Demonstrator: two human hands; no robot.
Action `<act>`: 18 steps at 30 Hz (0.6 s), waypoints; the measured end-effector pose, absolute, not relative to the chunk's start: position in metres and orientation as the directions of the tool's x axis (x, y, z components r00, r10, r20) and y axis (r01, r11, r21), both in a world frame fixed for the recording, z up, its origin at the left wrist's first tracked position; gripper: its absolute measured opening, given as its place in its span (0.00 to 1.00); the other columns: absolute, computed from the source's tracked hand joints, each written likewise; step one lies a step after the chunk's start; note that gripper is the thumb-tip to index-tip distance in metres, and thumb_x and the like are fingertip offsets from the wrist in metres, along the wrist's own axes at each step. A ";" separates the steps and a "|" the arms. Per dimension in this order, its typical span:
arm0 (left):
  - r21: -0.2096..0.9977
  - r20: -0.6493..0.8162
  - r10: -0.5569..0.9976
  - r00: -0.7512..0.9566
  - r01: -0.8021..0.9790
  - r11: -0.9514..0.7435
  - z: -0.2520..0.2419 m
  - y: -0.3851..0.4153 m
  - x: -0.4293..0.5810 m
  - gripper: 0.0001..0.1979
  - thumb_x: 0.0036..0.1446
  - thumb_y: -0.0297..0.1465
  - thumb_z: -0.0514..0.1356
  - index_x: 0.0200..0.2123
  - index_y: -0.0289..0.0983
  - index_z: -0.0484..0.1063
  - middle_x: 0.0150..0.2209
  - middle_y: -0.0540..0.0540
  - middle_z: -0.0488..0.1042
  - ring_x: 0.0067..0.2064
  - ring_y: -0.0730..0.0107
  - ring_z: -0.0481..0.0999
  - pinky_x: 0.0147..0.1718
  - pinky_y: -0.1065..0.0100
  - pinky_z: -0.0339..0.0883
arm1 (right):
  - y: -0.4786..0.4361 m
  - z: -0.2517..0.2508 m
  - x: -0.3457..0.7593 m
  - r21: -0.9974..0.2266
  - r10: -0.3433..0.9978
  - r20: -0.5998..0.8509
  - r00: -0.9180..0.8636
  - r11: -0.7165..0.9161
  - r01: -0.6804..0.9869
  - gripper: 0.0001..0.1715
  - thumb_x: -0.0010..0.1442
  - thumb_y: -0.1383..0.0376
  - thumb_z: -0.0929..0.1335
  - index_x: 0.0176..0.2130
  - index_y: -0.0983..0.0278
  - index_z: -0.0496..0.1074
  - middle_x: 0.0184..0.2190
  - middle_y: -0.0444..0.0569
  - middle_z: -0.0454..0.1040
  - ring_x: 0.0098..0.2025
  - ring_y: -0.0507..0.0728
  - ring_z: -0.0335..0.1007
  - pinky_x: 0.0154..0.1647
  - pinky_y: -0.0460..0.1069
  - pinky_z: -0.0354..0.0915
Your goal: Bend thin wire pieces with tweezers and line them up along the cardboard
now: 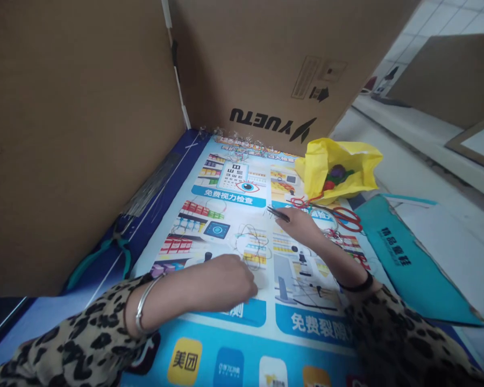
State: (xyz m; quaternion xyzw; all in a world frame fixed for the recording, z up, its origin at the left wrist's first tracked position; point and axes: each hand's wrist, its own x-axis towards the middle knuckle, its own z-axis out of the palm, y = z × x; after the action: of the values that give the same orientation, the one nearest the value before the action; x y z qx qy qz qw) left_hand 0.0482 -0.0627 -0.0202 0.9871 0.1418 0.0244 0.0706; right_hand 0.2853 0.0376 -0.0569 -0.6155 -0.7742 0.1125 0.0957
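Picture a clock laid over what you see, with 12 at the far side. Your left hand (229,282) is at 6 o'clock, back up, with its fingers curled in. The fingertips are hidden, so I cannot tell if it holds anything. Your right hand (300,223) is at 4 o'clock, closed around a thin dark tool (280,214). The tips of the tool point to about 10 o'clock.

The loops of thin wire (250,242) are near the middle, a bit toward 5 o'clock, just past your left hand. I cannot tell if they touch it. They lie on a bright poster (210,338) with pictures and big letters. More curly wire (242,138) sits in a messy row at 12 o'clock, by the box wall (274,64) that says YUETU upside down.

At 9 o'clock there is a bunch of straight grey wires (153,185), and at 8 o'clock lie pliers with green handles (125,252). Near 3 o'clock a yellow bag (318,166) stands with its mouth open, and red, green and purple bits (337,173) show inside. Scissors with red handles (349,217) lie just below it. Toward 4 o'clock, farther out, is a blue-green box (403,263)
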 end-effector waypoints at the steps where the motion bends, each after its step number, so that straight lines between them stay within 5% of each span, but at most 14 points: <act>1: 0.128 0.005 0.322 0.947 0.318 -0.939 -0.017 -0.060 0.044 0.07 0.50 0.21 0.55 0.23 0.36 0.68 0.22 0.48 0.71 0.24 0.71 0.67 0.24 0.67 0.56 | 0.039 -0.057 0.284 -0.275 0.971 0.001 -0.237 0.228 0.934 0.14 0.54 0.61 0.63 0.39 0.61 0.72 0.36 0.49 0.73 0.36 0.55 0.66 0.32 0.46 0.55; 7: 0.063 -0.132 0.478 0.868 0.489 -0.870 0.000 -0.043 0.019 0.09 0.48 0.19 0.53 0.25 0.35 0.70 0.25 0.45 0.73 0.28 0.65 0.72 0.25 0.67 0.58 | 0.011 -0.046 0.277 -0.219 0.957 -0.034 -0.287 0.273 0.937 0.13 0.56 0.60 0.62 0.34 0.63 0.72 0.32 0.50 0.72 0.34 0.55 0.64 0.31 0.47 0.55; 10: 0.035 -0.158 0.591 0.791 0.603 -0.797 0.007 -0.036 0.013 0.10 0.48 0.19 0.52 0.24 0.35 0.70 0.25 0.44 0.73 0.28 0.64 0.72 0.27 0.67 0.59 | -0.023 -0.038 0.269 -0.208 0.887 -0.095 -0.453 0.427 0.880 0.12 0.56 0.60 0.62 0.29 0.63 0.70 0.28 0.48 0.71 0.32 0.54 0.63 0.31 0.47 0.54; 18: 0.034 -0.243 0.623 0.744 0.648 -0.761 0.014 -0.032 0.009 0.10 0.44 0.18 0.50 0.20 0.34 0.68 0.20 0.45 0.69 0.22 0.70 0.67 0.21 0.70 0.54 | -0.090 -0.038 0.242 -0.252 0.784 -0.189 -0.591 0.543 0.801 0.10 0.56 0.61 0.64 0.33 0.64 0.71 0.31 0.49 0.72 0.36 0.55 0.64 0.36 0.48 0.55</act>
State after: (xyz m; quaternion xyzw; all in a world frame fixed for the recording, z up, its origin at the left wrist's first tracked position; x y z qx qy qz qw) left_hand 0.0086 -0.0324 0.0144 0.9320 0.3409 -0.1089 0.0582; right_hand 0.2419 -0.0901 -0.0382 -0.4511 -0.8780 0.1575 -0.0268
